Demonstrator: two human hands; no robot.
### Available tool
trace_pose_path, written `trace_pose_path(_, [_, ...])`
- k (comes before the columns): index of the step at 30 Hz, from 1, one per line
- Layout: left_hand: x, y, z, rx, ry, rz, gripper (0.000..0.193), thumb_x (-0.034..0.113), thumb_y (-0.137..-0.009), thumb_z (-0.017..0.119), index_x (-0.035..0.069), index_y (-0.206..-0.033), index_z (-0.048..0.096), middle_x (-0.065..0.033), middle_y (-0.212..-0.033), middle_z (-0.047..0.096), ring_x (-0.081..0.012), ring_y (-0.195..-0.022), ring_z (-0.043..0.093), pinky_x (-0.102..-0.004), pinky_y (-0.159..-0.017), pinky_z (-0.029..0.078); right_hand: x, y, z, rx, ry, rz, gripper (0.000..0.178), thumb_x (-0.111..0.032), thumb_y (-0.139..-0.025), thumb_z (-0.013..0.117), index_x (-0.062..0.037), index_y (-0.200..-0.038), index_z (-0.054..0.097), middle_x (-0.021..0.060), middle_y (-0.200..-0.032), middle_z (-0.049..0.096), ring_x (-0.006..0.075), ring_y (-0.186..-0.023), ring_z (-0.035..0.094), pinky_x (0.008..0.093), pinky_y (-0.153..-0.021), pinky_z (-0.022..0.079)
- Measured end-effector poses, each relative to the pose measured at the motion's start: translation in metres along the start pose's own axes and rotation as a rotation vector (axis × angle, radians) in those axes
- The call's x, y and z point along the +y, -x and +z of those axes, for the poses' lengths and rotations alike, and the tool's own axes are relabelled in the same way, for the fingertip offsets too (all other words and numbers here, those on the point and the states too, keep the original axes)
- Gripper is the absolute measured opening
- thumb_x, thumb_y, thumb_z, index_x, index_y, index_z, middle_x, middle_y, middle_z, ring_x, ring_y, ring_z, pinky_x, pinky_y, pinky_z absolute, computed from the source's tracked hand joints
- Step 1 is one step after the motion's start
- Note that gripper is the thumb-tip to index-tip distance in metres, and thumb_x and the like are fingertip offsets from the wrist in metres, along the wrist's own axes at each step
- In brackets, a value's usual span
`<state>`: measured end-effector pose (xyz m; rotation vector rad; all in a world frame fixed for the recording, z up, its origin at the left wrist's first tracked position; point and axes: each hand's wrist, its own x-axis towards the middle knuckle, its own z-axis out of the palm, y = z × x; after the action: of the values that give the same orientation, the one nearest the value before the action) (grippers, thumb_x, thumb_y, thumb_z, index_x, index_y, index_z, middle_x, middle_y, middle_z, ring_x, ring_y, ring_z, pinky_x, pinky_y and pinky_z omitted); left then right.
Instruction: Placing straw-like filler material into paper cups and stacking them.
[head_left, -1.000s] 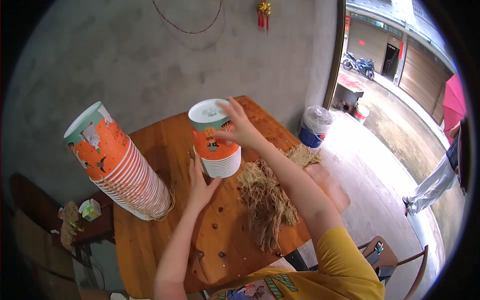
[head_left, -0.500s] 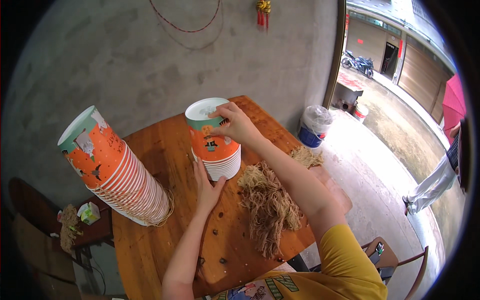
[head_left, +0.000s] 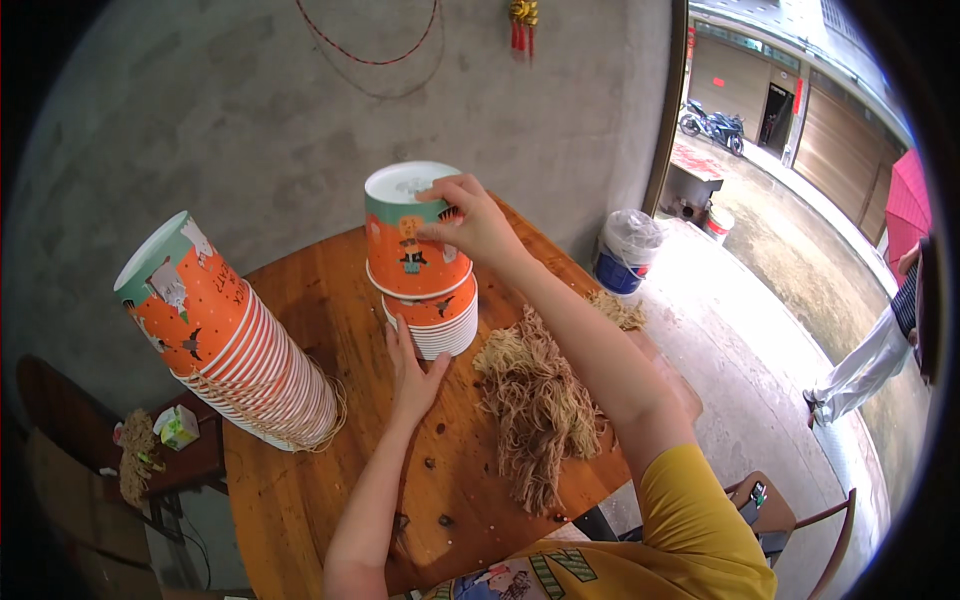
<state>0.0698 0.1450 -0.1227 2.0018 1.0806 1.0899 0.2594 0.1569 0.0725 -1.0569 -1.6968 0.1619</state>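
An orange and green paper bucket (head_left: 400, 246) with a white base is upside down, partly raised off a short stack of matching nested buckets (head_left: 447, 331). My right hand (head_left: 467, 222) grips its top edge, thumb on the printed side and fingers over the base rim. Low on the stack, my left hand (head_left: 414, 380) rests with thumb and fingers spread around the near side, steadying it on the wooden table (head_left: 380, 480). To the left stands a taller stack of the same buckets (head_left: 235, 345), with tan strings round its lower part.
A heap of tan and brown strings (head_left: 540, 400) lies right of the short stack. Beyond the table are a lidded blue and white pail (head_left: 625, 255), a chair (head_left: 775, 515) and, at far right, a person in grey trousers (head_left: 860, 370). A tissue pack (head_left: 178, 427) sits at lower left.
My right hand has moved up with the top bucket, so an orange band of the bucket below now shows. My left hand has stayed at the stack's lower part.
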Motion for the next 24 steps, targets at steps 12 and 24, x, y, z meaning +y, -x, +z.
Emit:
trace_pose_path(12, [0.131, 0.013, -0.029, 0.231, -0.087, 0.612, 0.087, 0.022, -0.079, 0.076, 0.008, -0.149, 0.026, -0.0194, -0.155, 0.022, -0.0393, -0.142, 0.023, -0.0505, -0.115, 0.023, -0.061, 0.092, -0.059, 0.512, -0.755, 0.19, 0.038, -0.013, -0.094, 0.063, -0.008, -0.128, 0.048, 0.0053, -0.12, 0.055, 0.0165, -0.107, 0.057, 0.0314, -0.089, 0.049])
trace_pose_path(24, [0.136, 0.101, -0.06, 0.293, -0.146, 0.438, 0.017, 0.005, -0.095, 0.052, -0.002, -0.111, 0.054, -0.0197, -0.096, 0.056, -0.0397, -0.087, 0.054, -0.0449, -0.077, 0.043, 0.012, 0.193, -0.068, 0.0, -0.247, 0.519, 0.034, -0.033, -0.102, 0.049, -0.009, -0.125, 0.054, 0.0034, -0.108, 0.063, 0.014, -0.097, 0.061, 0.0328, -0.079, 0.053])
